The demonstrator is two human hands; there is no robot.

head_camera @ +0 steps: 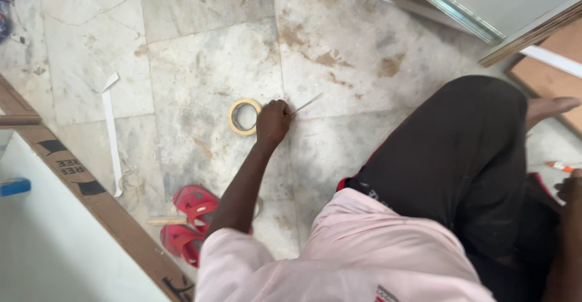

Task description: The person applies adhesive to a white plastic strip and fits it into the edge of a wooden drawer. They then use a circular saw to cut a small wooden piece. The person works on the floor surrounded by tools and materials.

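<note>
Nearest the camera is the person's pink shirt (357,253) and a bent knee in black trousers (461,150), both on the near side of the roll of masking tape (244,116), which serves as the marker for everything here. Near and to the left of the roll, a pair of red sandals (189,220) lies on the stained stone floor (200,65), and a wooden board edge (91,193) runs diagonally past them. The left hand (273,122) is stretched out to the floor and closed, resting just right of the roll and touching its rim; a thin pale strip (307,103) juts from it, away from the roll, so it looks like the hand is pinching that strip. The right hand (568,188) sits far right of the roll at the frame edge, mostly cut off, and its grip cannot be told; an orange-tipped marker (561,167) lies just by it. Left of the roll lies a long white strip (111,133). The step appears to be a pick-up at the roll; a firm, low grasp would suit next.
</note>
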